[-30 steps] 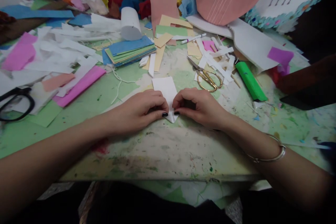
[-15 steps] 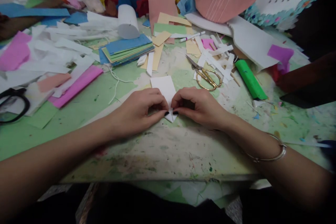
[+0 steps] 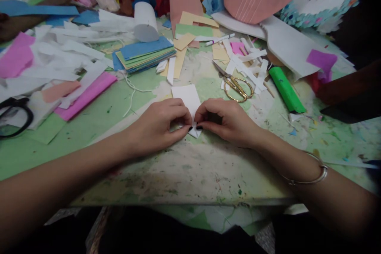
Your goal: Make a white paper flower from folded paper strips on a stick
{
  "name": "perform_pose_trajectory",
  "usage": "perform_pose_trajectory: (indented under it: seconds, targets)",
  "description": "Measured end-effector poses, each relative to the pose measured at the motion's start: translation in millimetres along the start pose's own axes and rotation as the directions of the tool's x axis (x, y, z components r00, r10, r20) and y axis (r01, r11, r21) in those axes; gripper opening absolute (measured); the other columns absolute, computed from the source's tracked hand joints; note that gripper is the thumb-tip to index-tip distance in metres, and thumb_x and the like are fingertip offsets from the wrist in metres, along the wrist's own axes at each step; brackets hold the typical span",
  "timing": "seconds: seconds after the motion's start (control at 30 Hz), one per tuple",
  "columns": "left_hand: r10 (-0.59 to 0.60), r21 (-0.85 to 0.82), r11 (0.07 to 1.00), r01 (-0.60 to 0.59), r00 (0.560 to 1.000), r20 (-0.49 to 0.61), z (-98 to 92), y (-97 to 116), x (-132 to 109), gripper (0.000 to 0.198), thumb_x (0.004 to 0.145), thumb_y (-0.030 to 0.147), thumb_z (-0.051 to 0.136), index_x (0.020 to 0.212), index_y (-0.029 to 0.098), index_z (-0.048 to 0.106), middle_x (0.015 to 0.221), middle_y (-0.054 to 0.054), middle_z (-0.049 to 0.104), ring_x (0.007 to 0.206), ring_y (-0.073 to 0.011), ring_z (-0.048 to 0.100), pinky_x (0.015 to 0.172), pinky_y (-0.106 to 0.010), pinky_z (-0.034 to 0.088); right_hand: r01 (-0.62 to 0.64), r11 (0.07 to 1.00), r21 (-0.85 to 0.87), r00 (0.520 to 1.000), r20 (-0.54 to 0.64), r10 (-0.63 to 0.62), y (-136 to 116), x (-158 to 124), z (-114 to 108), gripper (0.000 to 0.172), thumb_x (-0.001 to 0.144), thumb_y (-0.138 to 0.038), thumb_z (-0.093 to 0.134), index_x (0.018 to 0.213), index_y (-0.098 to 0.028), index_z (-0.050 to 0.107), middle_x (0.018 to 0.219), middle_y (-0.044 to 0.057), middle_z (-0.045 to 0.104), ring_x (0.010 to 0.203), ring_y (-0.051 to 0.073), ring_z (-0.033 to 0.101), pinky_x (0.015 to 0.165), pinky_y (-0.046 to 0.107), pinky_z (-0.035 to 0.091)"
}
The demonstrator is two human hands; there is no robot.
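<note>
A folded strip of white paper (image 3: 187,97) lies on the paint-stained table (image 3: 178,174), its near end coming to a point. My left hand (image 3: 165,123) pinches the left side of that near end between thumb and fingers. From the right, my right hand (image 3: 228,121) pinches the same end, so the fingertips of both hands almost meet over the folds. The small folds under the fingertips are partly hidden. Beyond my right hand lie gold-handled scissors (image 3: 237,88), apart from it.
Stacked coloured paper (image 3: 145,55) and a white paper cylinder (image 3: 145,22) stand farther back. White scraps (image 3: 59,55) and black-handled scissors (image 3: 18,115) lie at left. On the right are a green roll (image 3: 286,89), paper strips (image 3: 247,67) and a pen (image 3: 220,39).
Both hands keep their pinch on the white paper with barely any movement. The view has shifted slightly.
</note>
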State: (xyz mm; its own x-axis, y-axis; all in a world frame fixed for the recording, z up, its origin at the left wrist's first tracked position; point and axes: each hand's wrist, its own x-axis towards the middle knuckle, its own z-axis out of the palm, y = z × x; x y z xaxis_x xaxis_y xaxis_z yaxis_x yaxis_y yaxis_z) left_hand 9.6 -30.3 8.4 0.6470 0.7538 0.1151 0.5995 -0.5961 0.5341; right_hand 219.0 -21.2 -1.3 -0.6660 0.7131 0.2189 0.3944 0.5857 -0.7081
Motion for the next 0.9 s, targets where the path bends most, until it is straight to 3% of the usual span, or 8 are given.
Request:
perform_pose_trajectory:
  seconds: [0.7,0.9]
  targets:
    - [0.027,0.011,1.000,-0.027,1.000,-0.015,3.1,0.0,-0.4,0.008,0.080,0.016,0.051,0.079,0.018,0.059,0.079,-0.002,0.058,0.076,-0.0146,0.053,0.069,-0.026,0.040,-0.001,0.999,-0.036,1.000,-0.007,0.001,-1.0,1.3,0.9,0.004,0.082,-0.013,0.062,0.082,-0.017,0.062,0.073,-0.001,0.063,0.066,0.010,0.054,0.065,0.022,0.040]
    - [0.024,0.019,1.000,-0.023,0.999,-0.035,4.2,1.2,-0.6,0.007,0.080,0.016,0.051,0.078,0.016,0.058,0.079,-0.003,0.058,0.077,-0.0152,0.053,0.069,-0.027,0.039,0.060,0.995,-0.081,0.998,-0.009,-0.061,0.1,1.7,0.2,0.007,0.082,-0.010,0.061,0.081,-0.016,0.062,0.074,0.000,0.064,0.070,0.011,0.055,0.068,0.022,0.040]
